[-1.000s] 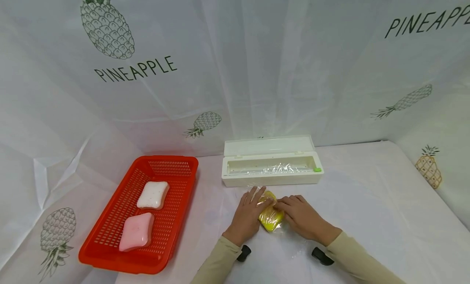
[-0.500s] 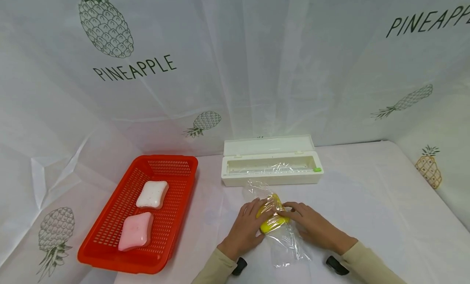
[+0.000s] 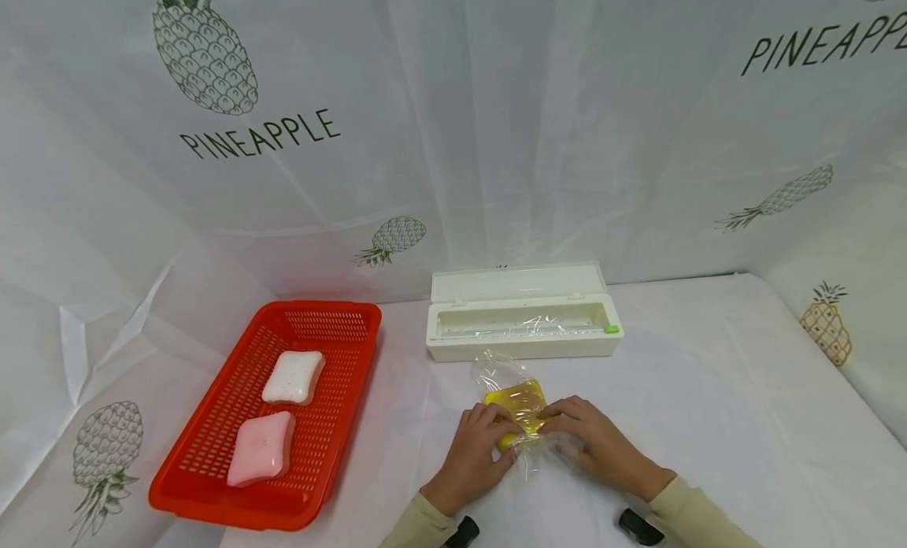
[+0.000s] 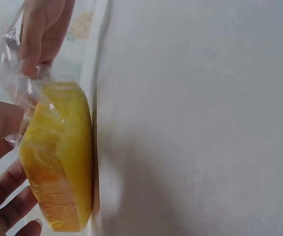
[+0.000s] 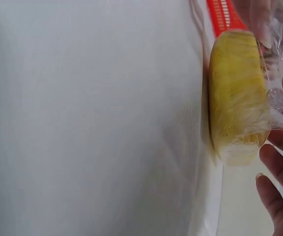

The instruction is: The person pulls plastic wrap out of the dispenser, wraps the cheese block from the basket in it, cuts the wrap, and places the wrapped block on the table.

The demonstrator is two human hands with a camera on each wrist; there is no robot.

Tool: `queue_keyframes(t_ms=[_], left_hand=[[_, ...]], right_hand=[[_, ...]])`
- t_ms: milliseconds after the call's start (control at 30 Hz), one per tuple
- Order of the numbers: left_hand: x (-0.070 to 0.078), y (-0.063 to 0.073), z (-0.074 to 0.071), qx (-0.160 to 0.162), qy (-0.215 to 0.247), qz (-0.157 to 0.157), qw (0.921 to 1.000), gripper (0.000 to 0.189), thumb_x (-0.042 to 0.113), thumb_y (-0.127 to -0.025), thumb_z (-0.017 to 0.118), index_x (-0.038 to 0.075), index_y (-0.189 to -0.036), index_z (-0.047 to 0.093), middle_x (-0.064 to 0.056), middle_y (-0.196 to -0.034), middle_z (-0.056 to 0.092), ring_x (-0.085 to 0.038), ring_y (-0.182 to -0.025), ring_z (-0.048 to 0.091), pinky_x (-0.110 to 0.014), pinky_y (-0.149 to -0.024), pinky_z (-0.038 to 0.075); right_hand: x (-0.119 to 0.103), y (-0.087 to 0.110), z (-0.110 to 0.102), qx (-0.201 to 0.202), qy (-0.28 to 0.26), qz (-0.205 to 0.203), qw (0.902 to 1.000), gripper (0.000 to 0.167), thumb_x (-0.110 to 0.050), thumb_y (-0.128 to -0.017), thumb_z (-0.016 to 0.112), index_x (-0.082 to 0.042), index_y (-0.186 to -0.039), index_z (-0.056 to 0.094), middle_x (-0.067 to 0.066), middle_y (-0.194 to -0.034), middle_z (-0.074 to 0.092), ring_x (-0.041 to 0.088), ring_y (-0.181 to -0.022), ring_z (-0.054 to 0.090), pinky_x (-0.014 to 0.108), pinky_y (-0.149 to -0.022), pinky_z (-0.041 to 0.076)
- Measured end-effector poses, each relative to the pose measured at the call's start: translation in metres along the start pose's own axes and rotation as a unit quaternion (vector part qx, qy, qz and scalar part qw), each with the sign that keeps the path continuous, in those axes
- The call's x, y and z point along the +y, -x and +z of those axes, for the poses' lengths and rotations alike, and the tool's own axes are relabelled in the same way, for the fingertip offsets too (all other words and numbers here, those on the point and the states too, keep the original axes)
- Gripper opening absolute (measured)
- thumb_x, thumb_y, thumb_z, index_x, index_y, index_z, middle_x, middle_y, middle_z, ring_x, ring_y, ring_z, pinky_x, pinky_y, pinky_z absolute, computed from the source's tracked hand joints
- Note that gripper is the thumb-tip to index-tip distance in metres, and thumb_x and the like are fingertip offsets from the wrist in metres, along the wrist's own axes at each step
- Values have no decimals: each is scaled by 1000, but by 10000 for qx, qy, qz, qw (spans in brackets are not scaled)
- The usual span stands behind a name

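A yellow bar of soap (image 3: 520, 397) lies on the white cloth in front of me, with clear cling film (image 3: 497, 369) over it. Loose film sticks out past its far and near sides. My left hand (image 3: 471, 447) is at the soap's near left, fingers curved over its edge, pinching the film. From the right, my right hand (image 3: 597, 444) pinches film at the near right edge. In the left wrist view, the soap (image 4: 72, 147) stands close to the cloth with left fingertips at its side. Bunched film (image 5: 279, 93) shows between the hands in the right wrist view.
Behind the soap stands a white cling film dispenser (image 3: 524, 349), lid raised, with a green slider (image 3: 612, 329). A red basket (image 3: 340, 453) at the left holds a white soap (image 3: 294, 377) and a pink soap (image 3: 261, 449). A pineapple-print curtain (image 3: 496, 138) rises behind.
The soap has turned under my hands, and both hands have shifted to its near edge. The loose film at the near side, spread out half a second ago, is now gathered up.
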State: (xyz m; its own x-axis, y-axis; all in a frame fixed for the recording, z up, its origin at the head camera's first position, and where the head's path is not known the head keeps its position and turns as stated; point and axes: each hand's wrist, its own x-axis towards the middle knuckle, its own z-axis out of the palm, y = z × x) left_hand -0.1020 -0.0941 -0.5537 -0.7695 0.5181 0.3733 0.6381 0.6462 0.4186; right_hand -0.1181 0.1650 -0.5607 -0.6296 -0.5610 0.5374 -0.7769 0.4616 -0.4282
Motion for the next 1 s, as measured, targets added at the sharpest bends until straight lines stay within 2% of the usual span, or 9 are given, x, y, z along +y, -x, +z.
queue_keyframes(t_ms=[133,300,400,500,567,733,867,933,1000], left_hand=[[-1,0,3,147,359,-271,9989,19,20,-90,83,17,-108,78,6,-115,66,-12,-107,57,-32,-91,45],[1,0,6,412,767,-914,9920,6,20,-97,77,15,-100,76,9,-104,71,-10,-98,58,-30,-86,46],[4,-1,9,662,1022,-1400,9826,4,16,-97,77,14,-99,75,8,-98,72,-9,-92,58,-30,-82,46],[7,-1,11,827,1263,-1909,9699,10,12,-95,79,14,-103,74,8,-94,71,-9,-89,59,-29,-80,45],[9,-1,13,934,1381,-2118,9630,15,8,-93,79,14,-105,71,7,-93,70,-9,-89,60,-31,-80,45],[12,-5,16,1176,1488,-2195,9570,24,2,-90,75,12,-110,66,7,-91,70,-11,-87,63,-34,-82,46],[16,-7,16,1220,1516,-2367,9519,30,2,-92,75,9,-117,60,4,-98,68,-11,-87,62,-33,-81,48],[19,-8,16,1259,1307,-2331,9554,36,0,-90,77,8,-120,58,2,-104,67,-12,-88,62,-31,-79,49],[22,-7,16,1323,918,-2020,9661,43,-3,-87,81,7,-120,56,1,-109,63,-13,-91,63,-31,-79,52]], right_hand=[[-2,-2,4,78,-168,228,9996,38,3,-82,82,-25,-107,76,-10,-119,71,11,-107,61,32,-92,51],[-5,-7,8,134,-57,364,9992,25,-5,-87,82,-23,-105,77,-14,-113,71,8,-101,59,32,-87,50],[-8,-11,12,245,100,461,9986,24,-4,-87,80,-20,-105,76,-15,-107,71,7,-97,59,33,-83,51],[-12,-14,16,382,246,672,9967,28,0,-81,79,-19,-101,75,-15,-99,70,5,-91,59,32,-78,51],[-15,-16,18,445,333,865,9947,31,1,-75,79,-20,-98,73,-15,-94,69,4,-87,58,31,-75,50],[-20,-23,18,511,510,1177,9904,28,-3,-73,79,-19,-94,71,-12,-89,66,2,-81,55,29,-70,48],[-18,-28,17,515,549,1355,9879,22,-9,-80,85,-19,-93,70,-13,-84,67,1,-77,56,28,-68,48],[-18,-31,17,432,450,1602,9851,24,-12,-82,88,-19,-94,69,-14,-82,68,1,-75,58,29,-69,50],[-18,-34,18,323,337,1930,9801,27,-13,-82,90,-18,-97,68,-15,-80,67,0,-71,56,28,-66,48]])
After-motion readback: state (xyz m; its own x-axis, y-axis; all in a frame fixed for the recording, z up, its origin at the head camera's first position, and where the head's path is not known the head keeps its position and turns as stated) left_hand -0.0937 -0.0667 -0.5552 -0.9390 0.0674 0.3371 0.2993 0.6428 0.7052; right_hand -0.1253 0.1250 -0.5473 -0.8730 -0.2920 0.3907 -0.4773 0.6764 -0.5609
